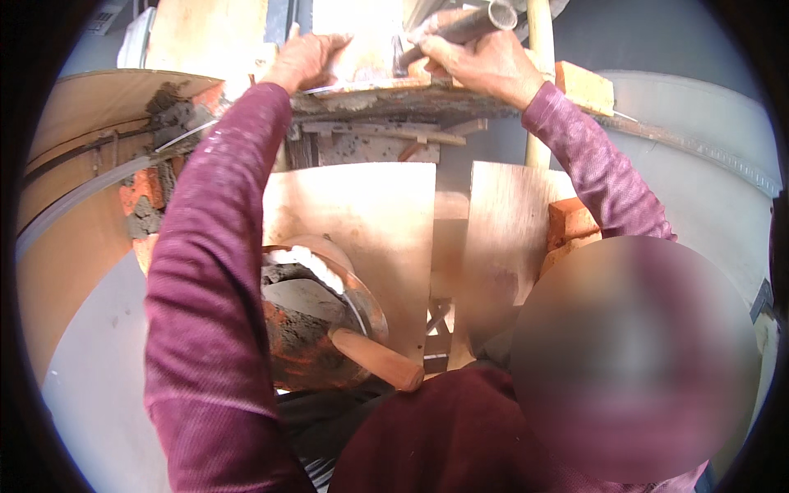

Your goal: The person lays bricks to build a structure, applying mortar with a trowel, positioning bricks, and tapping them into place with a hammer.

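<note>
My right hand is closed around a dark metal tube with a hollow round end, held aslant over the brick wall's top edge. The tube's lower end reaches a dark piece by the wall edge; I cannot make out what kind of tool it is. On the left, my left hand rests at the same edge, fingers stretched toward a bright pale surface. Nothing shows in its grasp. Below my arms, a round mortar pan holds grey mortar and a trowel with a wooden handle.
Wooden boards with a gap between them lie below the wall. Orange bricks sit on the wall at right, more beside the boards. A thin white string shows at left. A bamboo-like pole stands near my right hand.
</note>
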The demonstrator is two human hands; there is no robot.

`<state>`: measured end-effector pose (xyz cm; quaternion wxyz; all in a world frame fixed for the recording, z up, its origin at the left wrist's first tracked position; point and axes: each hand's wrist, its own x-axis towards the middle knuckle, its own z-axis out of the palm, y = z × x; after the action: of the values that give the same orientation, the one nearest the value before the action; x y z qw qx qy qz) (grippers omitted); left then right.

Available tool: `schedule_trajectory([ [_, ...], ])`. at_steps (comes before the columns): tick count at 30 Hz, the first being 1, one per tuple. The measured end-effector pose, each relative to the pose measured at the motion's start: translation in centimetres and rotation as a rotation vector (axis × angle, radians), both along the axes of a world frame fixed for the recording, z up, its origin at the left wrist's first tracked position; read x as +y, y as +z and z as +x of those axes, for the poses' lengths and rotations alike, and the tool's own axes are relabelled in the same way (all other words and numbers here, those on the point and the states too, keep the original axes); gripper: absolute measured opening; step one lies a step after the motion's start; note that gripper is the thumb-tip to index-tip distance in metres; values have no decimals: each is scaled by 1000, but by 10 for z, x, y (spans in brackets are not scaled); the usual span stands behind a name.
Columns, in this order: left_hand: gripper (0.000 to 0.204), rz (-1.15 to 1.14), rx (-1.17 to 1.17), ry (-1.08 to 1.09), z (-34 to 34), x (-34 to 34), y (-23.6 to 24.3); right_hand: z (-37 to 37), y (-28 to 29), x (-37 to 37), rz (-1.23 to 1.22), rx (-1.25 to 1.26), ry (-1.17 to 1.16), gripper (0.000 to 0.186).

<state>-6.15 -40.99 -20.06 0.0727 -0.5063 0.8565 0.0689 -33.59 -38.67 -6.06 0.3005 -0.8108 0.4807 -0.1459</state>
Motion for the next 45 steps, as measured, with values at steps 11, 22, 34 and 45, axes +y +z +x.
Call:
schedule_trajectory([
  [11, 83, 147, 240, 298, 28, 13, 24, -22, 173, 104, -186, -83, 455, 17],
  [22, 60, 215, 345, 78, 86, 135, 296, 32, -40, 197, 288, 717, 596, 49],
  [34, 68, 426, 702, 412, 168, 230, 261, 68, 142, 216, 394, 341, 906, 67],
  [45, 60, 233, 716, 404, 134, 231, 290, -30, 215, 144, 1274, -258, 521, 50],
])
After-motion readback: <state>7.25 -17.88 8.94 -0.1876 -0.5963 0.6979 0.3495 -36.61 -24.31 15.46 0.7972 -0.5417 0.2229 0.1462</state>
